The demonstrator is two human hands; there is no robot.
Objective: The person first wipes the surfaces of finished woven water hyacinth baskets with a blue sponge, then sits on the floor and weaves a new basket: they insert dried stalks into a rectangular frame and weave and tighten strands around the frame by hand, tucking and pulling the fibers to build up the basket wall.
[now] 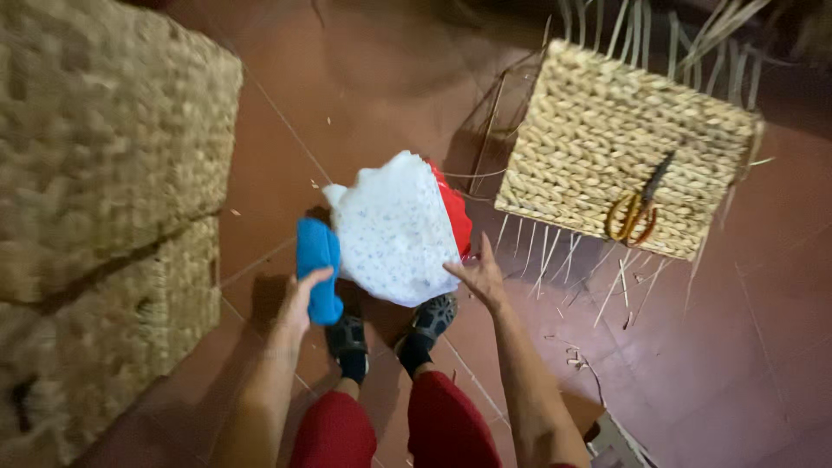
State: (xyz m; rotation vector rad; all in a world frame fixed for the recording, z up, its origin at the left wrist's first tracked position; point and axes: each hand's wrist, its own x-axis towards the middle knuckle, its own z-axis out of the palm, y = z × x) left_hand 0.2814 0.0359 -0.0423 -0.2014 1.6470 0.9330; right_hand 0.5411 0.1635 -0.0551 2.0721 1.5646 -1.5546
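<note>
Stacked woven baskets (pixel 104 217) at nine o'clock; unfinished basket (pixel 624 147) bearing scissors (pixel 637 208) at two. Centre: white speckled cushion (pixel 394 230), right hand (pixel 478 277) open against its edge; left hand (pixel 299 299) closed around blue cloth (pixel 318 264). Steadying both sides seems advisable.

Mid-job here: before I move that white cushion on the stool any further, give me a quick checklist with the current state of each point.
1. Left hand grips the blue cloth: ok.
2. Right hand has hold of the white speckled cushion: not ok, fingers open at its edge only.
3. Cushion seated flat on the red stool: cannot tell, stool mostly hidden.
4. Scissors out of the way: ok, lying on the unfinished woven basket.
5. Feet apart from the stacked woven baskets: ok.
</note>
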